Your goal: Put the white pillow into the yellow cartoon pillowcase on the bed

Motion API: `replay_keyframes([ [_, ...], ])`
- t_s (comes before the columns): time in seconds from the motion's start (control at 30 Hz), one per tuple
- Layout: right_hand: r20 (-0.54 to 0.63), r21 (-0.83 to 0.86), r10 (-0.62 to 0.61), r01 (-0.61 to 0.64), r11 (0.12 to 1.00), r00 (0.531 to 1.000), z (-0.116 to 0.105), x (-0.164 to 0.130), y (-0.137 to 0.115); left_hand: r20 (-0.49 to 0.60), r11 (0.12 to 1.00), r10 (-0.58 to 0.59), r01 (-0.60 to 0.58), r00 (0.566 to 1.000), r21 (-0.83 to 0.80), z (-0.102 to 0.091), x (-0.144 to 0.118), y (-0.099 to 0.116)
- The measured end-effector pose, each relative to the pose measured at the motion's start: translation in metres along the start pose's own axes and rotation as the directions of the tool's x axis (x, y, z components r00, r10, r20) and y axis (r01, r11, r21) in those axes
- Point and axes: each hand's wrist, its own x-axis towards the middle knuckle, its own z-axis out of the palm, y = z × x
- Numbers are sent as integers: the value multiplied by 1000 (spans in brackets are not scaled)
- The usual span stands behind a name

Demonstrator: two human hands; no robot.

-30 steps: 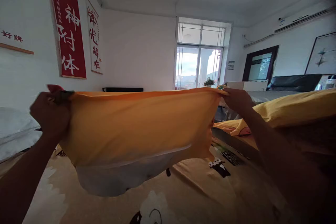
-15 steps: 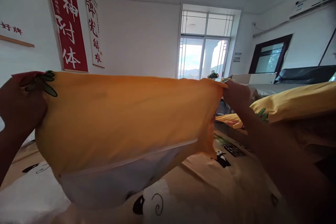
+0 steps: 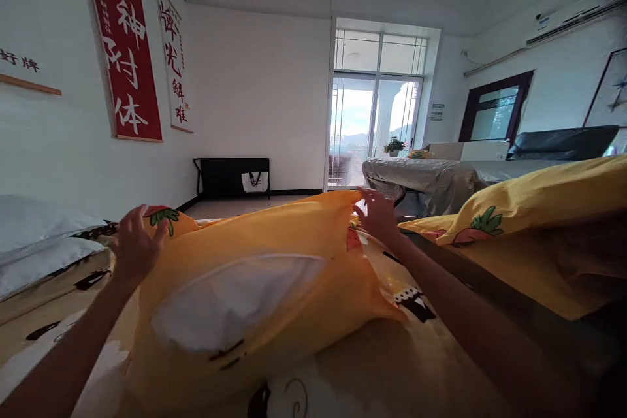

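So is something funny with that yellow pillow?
Yes. The white pillow pokes out of the open end of the yellow pillowcase, so it is not fully covered. The left hand and right hand rest at its far corners.
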Motion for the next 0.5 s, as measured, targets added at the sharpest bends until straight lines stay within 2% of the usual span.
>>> replay_keyframes([
  [0.07,-24,142,-202,203,969,979,13,-10,-28,-14,981,137,-138,990,-138,15,-25,7],
  [0.1,4,216,-321,312,925,947,20,-16,-43,39,954,234,-222,971,-202,24,-39,9],
  [0.13,47,293,-439,408,865,897,26,-23,-59,148,923,330,-286,932,-258,32,-53,12],
  [0.17,98,368,-546,479,797,832,33,-31,-74,290,898,407,-321,866,-303,41,-66,13],
  [0.2,150,433,-621,513,741,769,41,-38,-88,437,884,454,-330,776,-332,49,-78,14],
  [0.23,201,481,-659,513,711,725,48,-45,-101,530,891,447,-309,720,-332,56,-88,14],
  [0.27,246,512,-672,495,702,698,54,-50,-112,583,902,427,-277,691,-332,61,-95,13],
  [0.33,305,532,-656,448,719,690,66,-56,-127,602,915,386,-206,699,-347,67,-99,10],
  [0.4,307,537,-648,435,723,697,75,-55,-134,594,907,400,-206,698,-368,67,-94,1],
  [0.43,288,541,-649,440,717,704,78,-53,-134,580,911,397,-229,711,-343,66,-90,-6],
  [0.5,252,550,-653,450,704,714,83,-47,-133,539,938,342,-251,769,-237,65,-85,-25],
])
